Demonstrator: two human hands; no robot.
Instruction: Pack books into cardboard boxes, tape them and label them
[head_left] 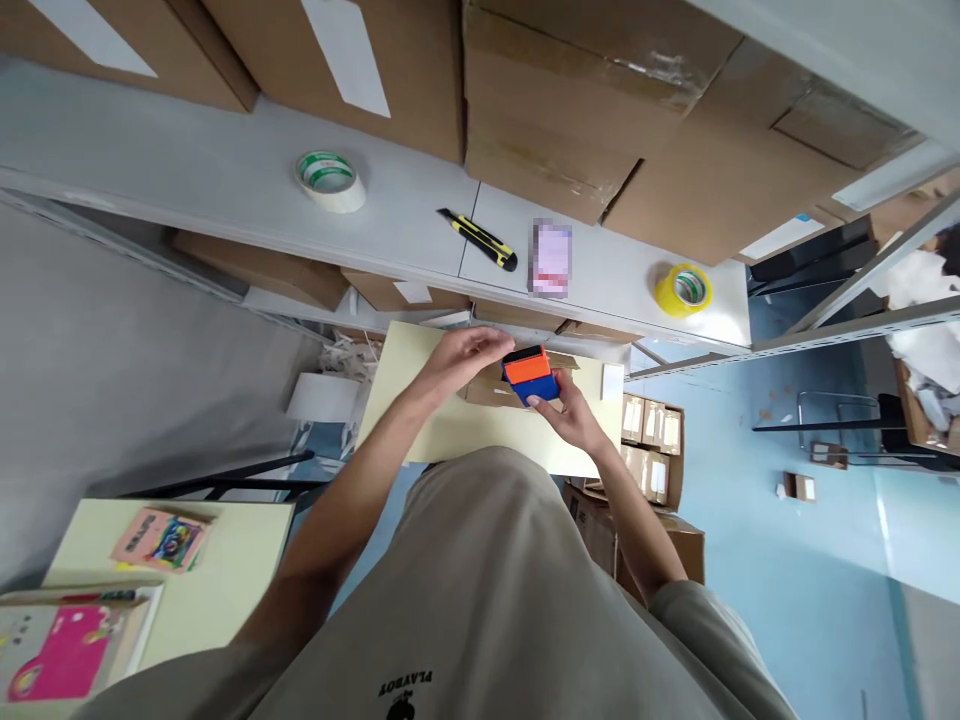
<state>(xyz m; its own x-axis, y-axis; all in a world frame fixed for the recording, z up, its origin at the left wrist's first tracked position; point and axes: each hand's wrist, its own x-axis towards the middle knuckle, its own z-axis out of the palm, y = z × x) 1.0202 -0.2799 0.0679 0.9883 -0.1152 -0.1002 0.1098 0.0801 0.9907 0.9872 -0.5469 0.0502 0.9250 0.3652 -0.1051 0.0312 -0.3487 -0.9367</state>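
A small block with an orange top and a blue body [531, 375] is held over a pale yellow table [420, 400]. My right hand [571, 408] grips the block from below and from the right. My left hand [466, 355] reaches in from the left, its fingertips at the block's black upper edge. A flat piece of brown cardboard [487, 390] lies on the table under the block, partly hidden by my hands.
A grey shelf [225, 170] ahead carries a green-and-white tape roll [330, 180], a yellow-and-black utility knife [480, 238], a blurred pink packet [550, 258] and a yellow tape roll [683, 289], with large cardboard boxes [600, 110] behind. Open boxes of small cartons [651, 450] stand at my right. Colourful booklets [159, 538] lie on a table at lower left.
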